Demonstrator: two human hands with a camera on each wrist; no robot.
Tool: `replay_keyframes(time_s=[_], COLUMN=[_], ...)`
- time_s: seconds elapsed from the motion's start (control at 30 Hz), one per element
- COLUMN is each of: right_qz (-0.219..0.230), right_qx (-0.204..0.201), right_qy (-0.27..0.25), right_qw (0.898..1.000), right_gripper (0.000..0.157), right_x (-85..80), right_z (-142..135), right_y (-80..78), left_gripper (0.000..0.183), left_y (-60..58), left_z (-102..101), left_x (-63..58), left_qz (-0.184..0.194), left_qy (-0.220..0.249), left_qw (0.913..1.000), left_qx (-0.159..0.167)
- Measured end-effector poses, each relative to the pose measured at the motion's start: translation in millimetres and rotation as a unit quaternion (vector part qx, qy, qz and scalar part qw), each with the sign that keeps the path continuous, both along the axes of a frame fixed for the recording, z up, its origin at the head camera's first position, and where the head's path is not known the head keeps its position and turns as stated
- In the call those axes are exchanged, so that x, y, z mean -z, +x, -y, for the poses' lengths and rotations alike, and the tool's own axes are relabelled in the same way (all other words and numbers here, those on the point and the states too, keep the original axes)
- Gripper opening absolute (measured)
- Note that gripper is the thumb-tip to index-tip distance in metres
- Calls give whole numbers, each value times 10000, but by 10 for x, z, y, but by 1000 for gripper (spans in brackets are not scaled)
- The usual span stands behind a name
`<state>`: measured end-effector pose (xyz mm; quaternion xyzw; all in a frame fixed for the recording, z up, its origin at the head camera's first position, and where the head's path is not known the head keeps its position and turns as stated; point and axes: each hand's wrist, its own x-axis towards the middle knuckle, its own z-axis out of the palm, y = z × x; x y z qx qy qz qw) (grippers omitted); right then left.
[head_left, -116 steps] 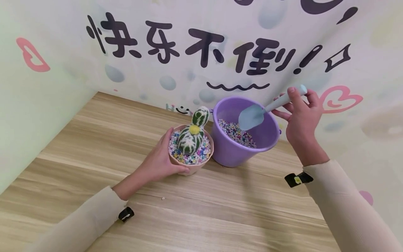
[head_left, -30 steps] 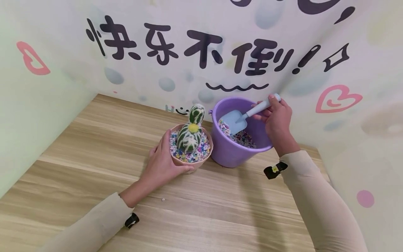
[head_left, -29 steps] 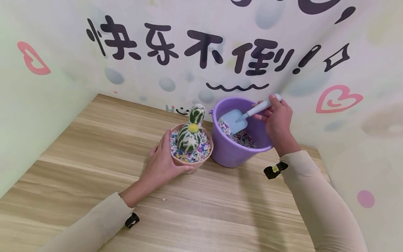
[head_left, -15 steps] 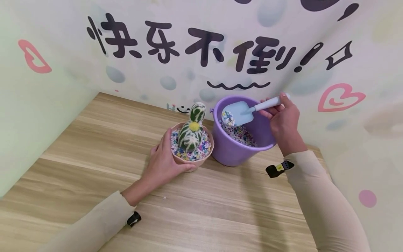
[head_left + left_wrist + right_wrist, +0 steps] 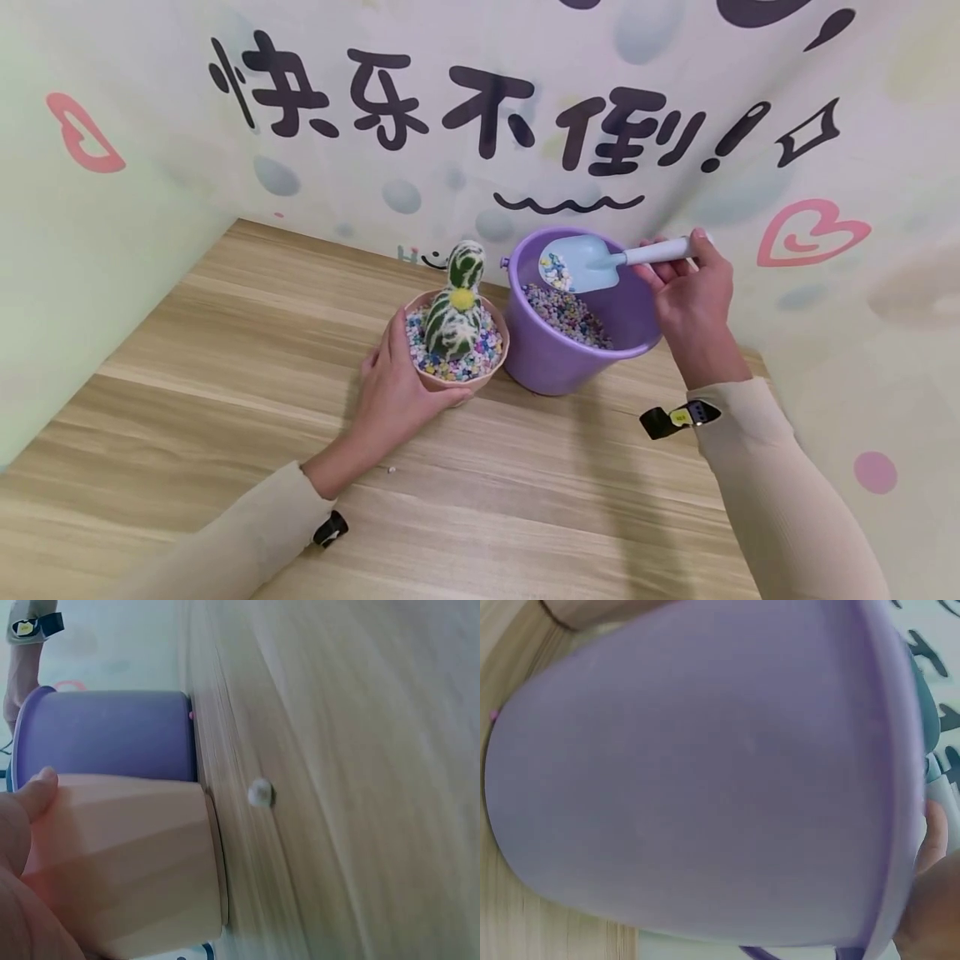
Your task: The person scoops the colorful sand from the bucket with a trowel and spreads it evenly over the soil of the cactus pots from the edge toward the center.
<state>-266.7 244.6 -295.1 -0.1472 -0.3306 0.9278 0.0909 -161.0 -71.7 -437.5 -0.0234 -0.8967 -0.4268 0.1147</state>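
My left hand curls round the near left side of a peach flowerpot, which also fills much of the left wrist view. In the pot a fuzzy green-and-white cactus with a yellow tuft stands among colourful pebbles. My right hand grips the handle of a light blue toy shovel. A small heap of pebbles lies toward the tip of its blade, above the purple bucket. More coloured pebbles cover the bucket's bottom. In the right wrist view the bucket hides most of the shovel.
Pot and bucket stand side by side on a wood-grain table, close to a printed backdrop with black lettering. One loose pebble lies on the table in front of the pot.
The shovel has come up out of the bucket's pebbles with a small load and now lies flatter. My right hand has shifted slightly right. The left hand still holds the pot.
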Motion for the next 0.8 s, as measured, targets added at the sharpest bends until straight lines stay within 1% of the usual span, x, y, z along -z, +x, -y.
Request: replay_keyframes(time_s=[0.1, 0.2, 0.3, 0.4, 0.47, 0.53, 0.67, 0.73, 0.8], right_qz=[-38, -55, -73, -75, -74, -83, -73, -69, -74], right_qx=[-35, -92, -178, -250, -293, -320, -353, -360, -367], right_qy=[-140, -212, -346, -458, -506, -540, -557, -576, -621], right_qw=[9999, 9997, 9992, 9986, 9983, 9980, 9978, 9977, 9974], right_gripper=[20, 21, 23, 23, 24, 25, 26, 27, 27], right_x=[-11, -18, -27, -40, -48, -52, -41, -26, -10], right_z=[2, 13, 15, 2, -11, -25, -56, -64, -69], right_y=[69, 137, 197, 243, 272, 303, 394, 455, 514], left_gripper=[138, 138, 138, 139, 141, 141, 139, 136, 135], left_y=[17, 28, 30, 5, -35, -89, -189, -216, -231], left_z=[-16, -1, 44, 113, 169, 228, 319, 343, 354], left_x=[-8, -13, -32, -50, -60, -58, -35, -26, -20], left_qz=[4, 28, 135, 305, 421, 491, 565, 598, 578], left_qy=[-5, 13, 4, 6, 44, 193, 603, 767, 840], left_qw=[10000, 10000, 9999, 9992, 9980, 9957, 9869, 9829, 9812], left_qx=[-67, -43, 68, 266, 469, 758, 1382, 1564, 1639])
